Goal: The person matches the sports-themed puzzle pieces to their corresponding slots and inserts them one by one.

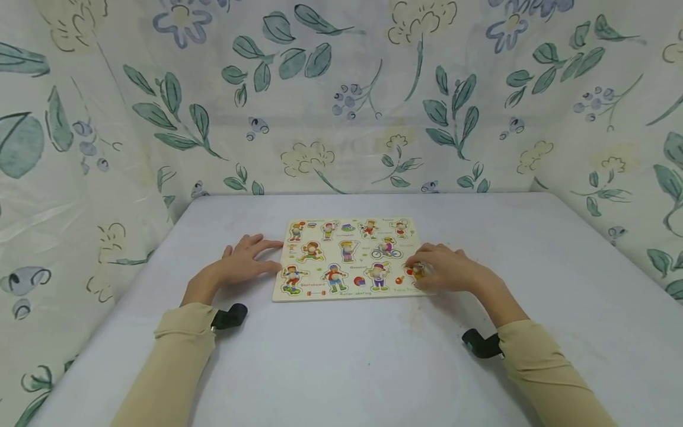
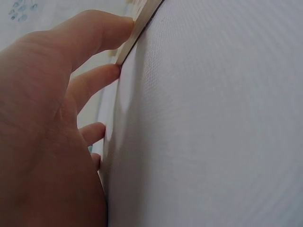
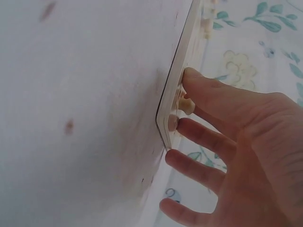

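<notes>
A pale wooden knob puzzle board (image 1: 331,267) with printed sports figures lies flat on the table. My left hand (image 1: 242,261) rests at its left edge, fingers spread and fairly straight; the thumb (image 2: 111,30) touches the board's side in the left wrist view. Over the lower right corner, my right hand (image 1: 445,267) has its thumb and fingers around a puzzle piece (image 1: 416,271), partly hidden by them. In the right wrist view, a wooden knob (image 3: 186,106) stands up between the thumb (image 3: 196,80) and the fingers, while the other fingers reach past the board's corner.
The white table (image 1: 331,362) extends around the board on all sides. Behind it and at both sides hangs a cloth (image 1: 352,136) with leaves and flowers. Black wrist cameras (image 1: 229,317) sit at the cuffs of the beige sleeves (image 1: 173,362).
</notes>
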The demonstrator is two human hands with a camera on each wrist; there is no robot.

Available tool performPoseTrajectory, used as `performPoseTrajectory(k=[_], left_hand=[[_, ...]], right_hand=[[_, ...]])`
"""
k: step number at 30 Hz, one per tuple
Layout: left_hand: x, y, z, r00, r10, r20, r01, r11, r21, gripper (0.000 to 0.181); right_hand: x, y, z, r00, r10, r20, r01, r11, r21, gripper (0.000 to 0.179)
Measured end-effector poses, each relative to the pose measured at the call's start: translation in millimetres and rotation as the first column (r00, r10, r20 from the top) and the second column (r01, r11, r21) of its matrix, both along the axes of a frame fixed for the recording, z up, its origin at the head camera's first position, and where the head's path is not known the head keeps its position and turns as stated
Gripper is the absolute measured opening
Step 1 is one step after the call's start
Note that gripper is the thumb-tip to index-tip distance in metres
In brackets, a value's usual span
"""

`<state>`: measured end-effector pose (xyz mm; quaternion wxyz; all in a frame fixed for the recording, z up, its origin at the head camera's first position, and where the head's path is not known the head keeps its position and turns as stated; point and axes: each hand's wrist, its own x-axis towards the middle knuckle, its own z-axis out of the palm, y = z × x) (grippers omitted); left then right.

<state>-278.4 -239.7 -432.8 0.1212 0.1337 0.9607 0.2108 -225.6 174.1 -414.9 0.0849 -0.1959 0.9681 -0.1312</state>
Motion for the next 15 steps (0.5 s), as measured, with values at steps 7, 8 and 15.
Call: performPoseTrajectory(k=[7,8,15], left_hand=[[-1.6,-3.9,3.2,1.000,-0.022,-0.006,0.022,1.000,-0.011,0.071],[-1.4,-4.2,3.1,1.000,-0.022,-0.006,0.022,1.000,-0.012,0.070],[-2.3,-3.1,10.4,0.998,0.005,-0.055,-0.002,0.998,0.069,0.067]], right_hand=[[-0.5,-3.0,-3.5,1.000,0.000,0.004,0.000,1.000,0.006,0.042],[-0.6,-3.5,-3.9,1.000,0.003,0.000,-0.003,1.000,0.013,0.042],[-3.1,2.9,-2.9,0.997,-0.004,-0.077,0.005,1.000,0.014,0.042]])
